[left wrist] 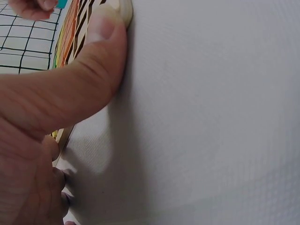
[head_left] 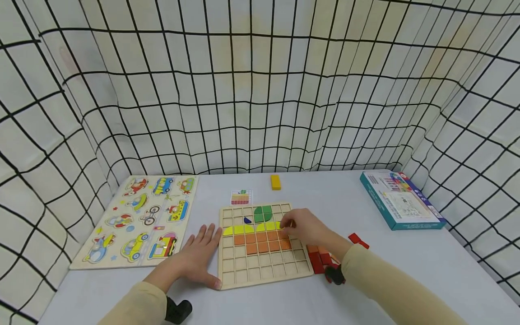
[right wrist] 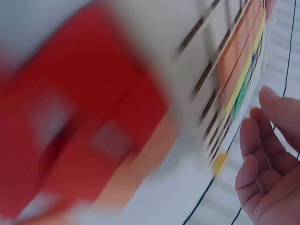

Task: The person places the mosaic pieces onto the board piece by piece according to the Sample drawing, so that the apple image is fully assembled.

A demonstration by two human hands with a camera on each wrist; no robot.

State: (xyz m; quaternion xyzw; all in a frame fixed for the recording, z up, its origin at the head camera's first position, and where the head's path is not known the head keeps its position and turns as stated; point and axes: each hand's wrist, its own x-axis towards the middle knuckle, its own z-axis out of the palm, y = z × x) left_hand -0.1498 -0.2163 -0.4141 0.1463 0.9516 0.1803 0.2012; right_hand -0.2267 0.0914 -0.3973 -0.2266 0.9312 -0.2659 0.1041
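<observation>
Steadily, a left hand [head_left: 199, 257] lies spread and straight-fingered on the white table [head_left: 227, 311], gripping nothing, its thumb on the near corner of a gridded wooden board [head_left: 260, 273], seemingly to keep it from sliding. Red pieces [head_left: 317, 262], some orange among them, lie just beside the board's right edge, apparently for the right hand's easy reach. That right hand [head_left: 306, 228] hangs over the board's right side with bent fingers; whether it pinches a piece, I cannot tell. Under and beside it, orange tiles [head_left: 263, 247], yellow pieces [head_left: 266, 226], a small blue piece [head_left: 247, 220] and a green shape [head_left: 263, 214] sit on the grid. Beyond, a picture card [head_left: 241, 197] faces the worker, perhaps for reference, near a yellow block [head_left: 276, 182]. A picture puzzle [head_left: 135, 219] at left and a box [head_left: 402, 203] at right leave the middle for working, before black netting [head_left: 251, 72].
</observation>
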